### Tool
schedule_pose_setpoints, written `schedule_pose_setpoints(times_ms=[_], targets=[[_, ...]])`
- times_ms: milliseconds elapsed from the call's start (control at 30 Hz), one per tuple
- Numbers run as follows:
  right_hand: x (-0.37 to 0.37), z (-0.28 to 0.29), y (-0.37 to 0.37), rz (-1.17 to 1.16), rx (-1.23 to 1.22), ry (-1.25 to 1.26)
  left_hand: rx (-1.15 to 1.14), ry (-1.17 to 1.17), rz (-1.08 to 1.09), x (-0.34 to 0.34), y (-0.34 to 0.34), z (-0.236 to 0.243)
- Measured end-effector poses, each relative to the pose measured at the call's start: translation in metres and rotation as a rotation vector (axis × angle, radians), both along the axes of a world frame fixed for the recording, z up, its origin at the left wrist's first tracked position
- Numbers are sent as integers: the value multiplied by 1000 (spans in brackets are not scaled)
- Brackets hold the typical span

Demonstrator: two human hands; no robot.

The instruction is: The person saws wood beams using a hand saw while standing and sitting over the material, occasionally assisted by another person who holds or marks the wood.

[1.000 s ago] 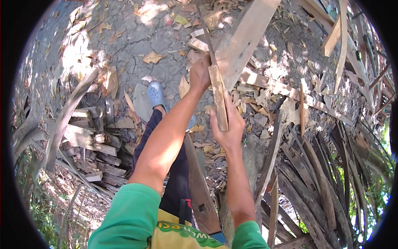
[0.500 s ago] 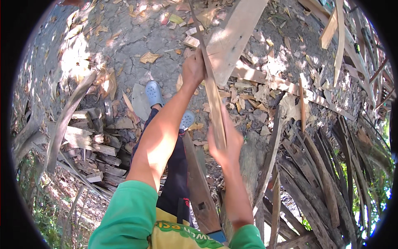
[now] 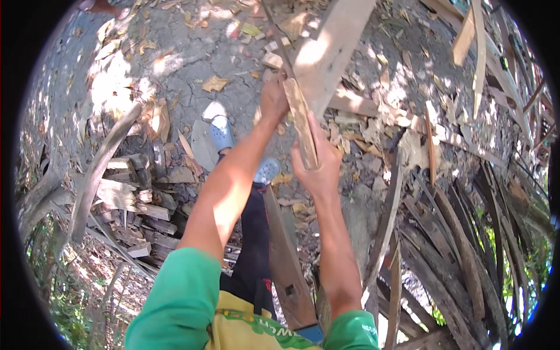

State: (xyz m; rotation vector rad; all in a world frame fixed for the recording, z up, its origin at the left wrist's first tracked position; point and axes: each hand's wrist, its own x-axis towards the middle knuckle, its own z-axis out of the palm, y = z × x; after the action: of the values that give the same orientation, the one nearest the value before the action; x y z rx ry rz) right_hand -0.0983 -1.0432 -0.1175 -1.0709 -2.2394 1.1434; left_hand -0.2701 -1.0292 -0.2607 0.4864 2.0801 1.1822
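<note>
My right hand is closed round the wooden handle of a handsaw. Its thin dark blade, seen nearly edge-on, runs forward along the left side of a broad wooden plank. My left hand grips the plank's near left edge, just left of the blade. Its fingertips are partly hidden by the saw and the plank. Whether the blade's teeth are inside the wood cannot be made out. Small cut wood blocks lie on the ground beyond my left hand.
A long narrow board lies behind the plank. Stacked old timbers fill the right side. Short wood pieces are piled at the left beside a curved branch. My clogs stand on cracked earth with dry leaves.
My right hand has pushed the saw forward, away from my body. My left hand stays at the plank's edge. The view has shifted slightly.
</note>
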Motion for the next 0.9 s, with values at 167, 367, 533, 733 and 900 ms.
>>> schedule_pose_setpoints(times_ms=[167,367,533,733,900], targets=[[114,68,-88,-55,2,-115,-185,-100,57,-4,-2,18],[119,16,-73,-160,-253,-252,-85,-2,123,12,22,30],[5,1,-4,-26,83,58,-93,-52,27,3,-7,0],[174,94,-119,-21,-28,-247,-184,87,130,-4,11,12],[69,-4,-25,-36,87,-62,-165,-123,86,16,19,27]])
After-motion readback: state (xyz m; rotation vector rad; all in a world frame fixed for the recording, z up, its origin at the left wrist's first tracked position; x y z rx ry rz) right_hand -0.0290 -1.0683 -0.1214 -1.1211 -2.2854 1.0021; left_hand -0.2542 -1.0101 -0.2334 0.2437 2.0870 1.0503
